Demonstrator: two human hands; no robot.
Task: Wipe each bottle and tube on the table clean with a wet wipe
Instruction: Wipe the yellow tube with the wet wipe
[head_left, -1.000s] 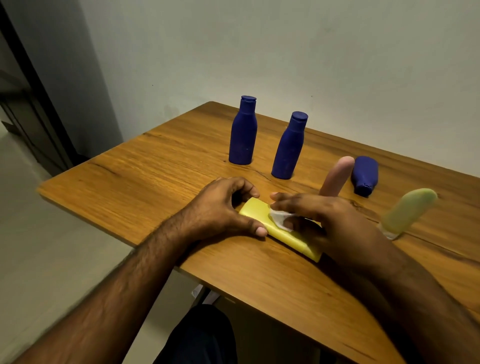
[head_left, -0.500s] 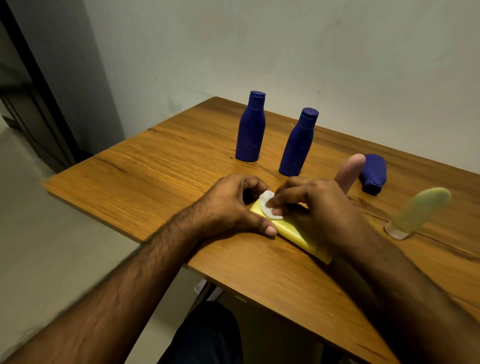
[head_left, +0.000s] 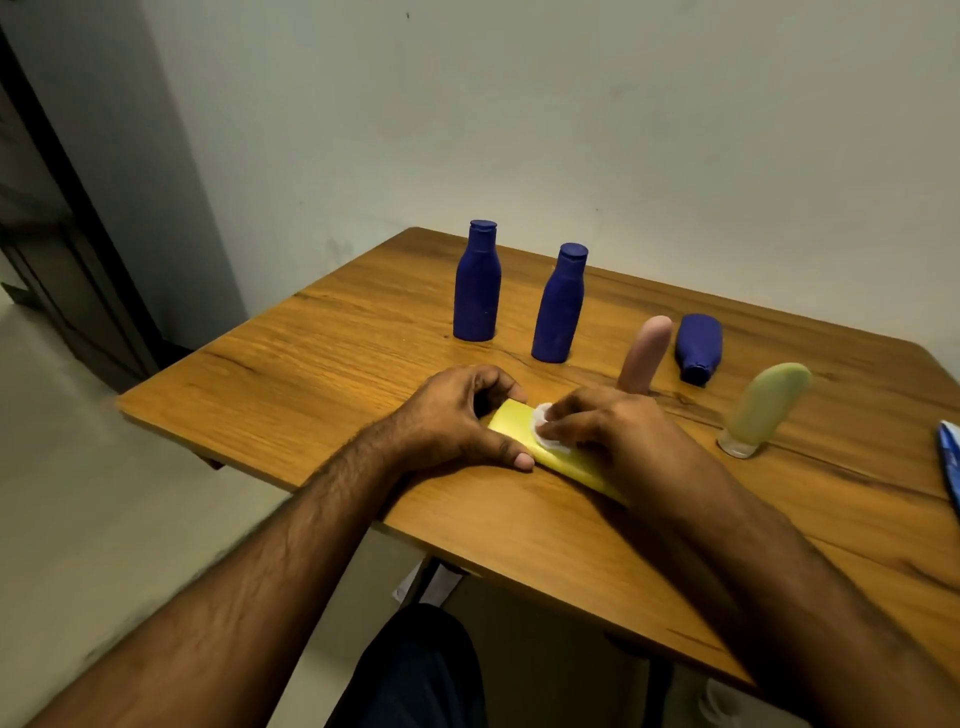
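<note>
A yellow tube (head_left: 511, 425) lies flat on the wooden table (head_left: 322, 364) near its front edge. My left hand (head_left: 457, 421) grips the tube's left end, thumb along the near side and fingers curled over the far side. My right hand (head_left: 608, 431) pinches a small white wet wipe (head_left: 543, 432) and presses it on top of the tube, close to the left end. Two dark blue bottles (head_left: 477, 283) (head_left: 561, 306) stand upright behind. A pink tube (head_left: 644, 353) and a pale green tube (head_left: 766, 408) stand on their caps. A third blue bottle (head_left: 698, 347) lies on its side.
A blue and white packet (head_left: 949, 462) shows at the table's right edge, mostly cut off. A pale wall rises behind the table, with a dark door frame (head_left: 57, 208) to the left. My dark-clothed knee (head_left: 415, 670) sits below the front edge.
My right hand slid the wipe from the tube's middle toward its left end. The camera view tilted upward and back; my left hand kept its hold.
</note>
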